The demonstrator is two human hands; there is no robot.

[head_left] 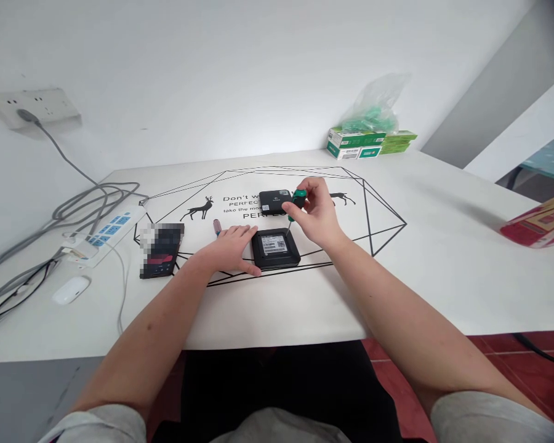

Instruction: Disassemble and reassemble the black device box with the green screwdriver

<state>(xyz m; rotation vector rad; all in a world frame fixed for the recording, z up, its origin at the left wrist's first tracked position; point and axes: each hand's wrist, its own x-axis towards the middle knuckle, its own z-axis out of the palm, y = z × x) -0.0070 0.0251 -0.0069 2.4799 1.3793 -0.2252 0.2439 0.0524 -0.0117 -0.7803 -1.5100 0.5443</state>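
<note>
My right hand grips a screwdriver by its green and black handle. The thin shaft points down to the upper right part of a square black box, which lies flat with a white label facing up. Whatever the tip touches is too small to make out. At the box's left side, my left hand holds the edge between thumb and fingers. A similar black square piece with a small label lies just behind the box. Beyond my left fingers shows the reddish handle of another screwdriver, its rest hidden.
To the left are a phone, a power strip with grey cables, a white mouse and glasses. Green and white boxes stand against the wall under a plastic bag. A red package is at right.
</note>
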